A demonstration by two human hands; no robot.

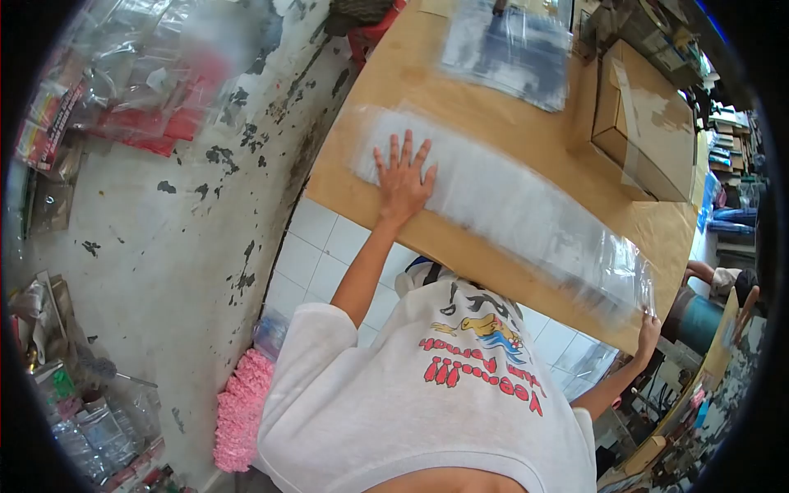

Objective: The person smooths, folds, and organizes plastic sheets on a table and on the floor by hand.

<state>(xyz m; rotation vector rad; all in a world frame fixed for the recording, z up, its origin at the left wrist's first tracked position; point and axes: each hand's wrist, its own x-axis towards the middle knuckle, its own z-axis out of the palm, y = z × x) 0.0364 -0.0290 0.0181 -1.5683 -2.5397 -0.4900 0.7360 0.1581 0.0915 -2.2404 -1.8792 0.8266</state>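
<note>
A long strip of clear plastic sheeting point(509, 201) lies along the near edge of the brown table point(493, 107). On its left end my left hand point(403, 181) rests flat, palm down, with the fingers spread. My right hand point(648, 335) is at the strip's right end by the table corner, its fingers closed on the plastic edge. The sheeting looks wrinkled and shiny near my right hand. Farther back on the table lies a stack of clear plastic bags point(509, 57).
A cardboard box point(645, 123) stands at the table's right side. Plastic packets point(140, 90) hang on the peeling wall point(164, 214) at left. A pink fluffy item point(242, 403) is below. Another person point(699, 308) is at far right, beyond the table.
</note>
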